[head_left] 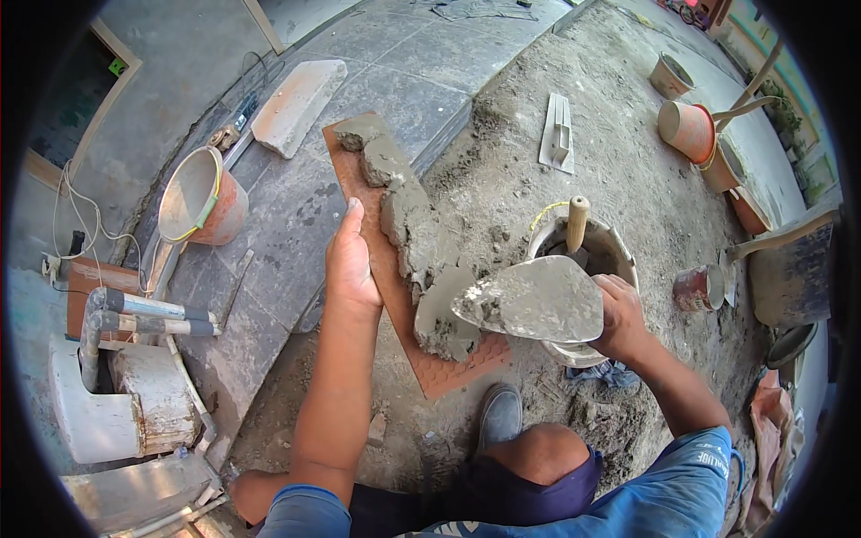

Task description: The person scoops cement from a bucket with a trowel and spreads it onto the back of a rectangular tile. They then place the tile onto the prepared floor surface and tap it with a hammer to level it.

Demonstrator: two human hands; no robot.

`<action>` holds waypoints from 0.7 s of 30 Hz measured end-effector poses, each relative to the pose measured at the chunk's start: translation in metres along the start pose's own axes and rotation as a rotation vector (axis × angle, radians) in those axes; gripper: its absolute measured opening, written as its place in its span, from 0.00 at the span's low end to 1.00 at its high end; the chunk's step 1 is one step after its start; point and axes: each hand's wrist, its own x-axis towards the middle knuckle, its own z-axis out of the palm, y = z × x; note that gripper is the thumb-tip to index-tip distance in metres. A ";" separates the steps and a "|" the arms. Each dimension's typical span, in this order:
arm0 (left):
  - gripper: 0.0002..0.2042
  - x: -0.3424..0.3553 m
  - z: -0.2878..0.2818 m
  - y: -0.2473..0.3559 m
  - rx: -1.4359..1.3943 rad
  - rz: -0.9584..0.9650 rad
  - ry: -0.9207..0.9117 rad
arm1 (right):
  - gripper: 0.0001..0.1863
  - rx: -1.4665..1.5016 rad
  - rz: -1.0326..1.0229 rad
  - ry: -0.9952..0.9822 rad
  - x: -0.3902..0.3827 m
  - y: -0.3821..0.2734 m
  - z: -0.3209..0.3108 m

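Mortar heaped along our slanting terracotta tile [429, 381], trowel [538, 300] at its lower right.

Our left hand [352, 264] has hold of the tile by its left edge, palm against the side; its fingers are hidden beneath, so we cannot tell how far they curl. Our right hand [621, 316] is closed at the trowel's wide end, hiding the handle, the smeared blade facing up at us beside the mortar [417, 238]. The tile sits before us, left of the bucket [623, 251], where a wooden handle [578, 220] stands up; a float [557, 134] lies beyond on the dirt.
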 end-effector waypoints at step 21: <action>0.21 -0.009 -0.007 0.020 -0.042 0.019 0.120 | 0.19 0.006 0.183 -0.172 -0.074 0.006 0.034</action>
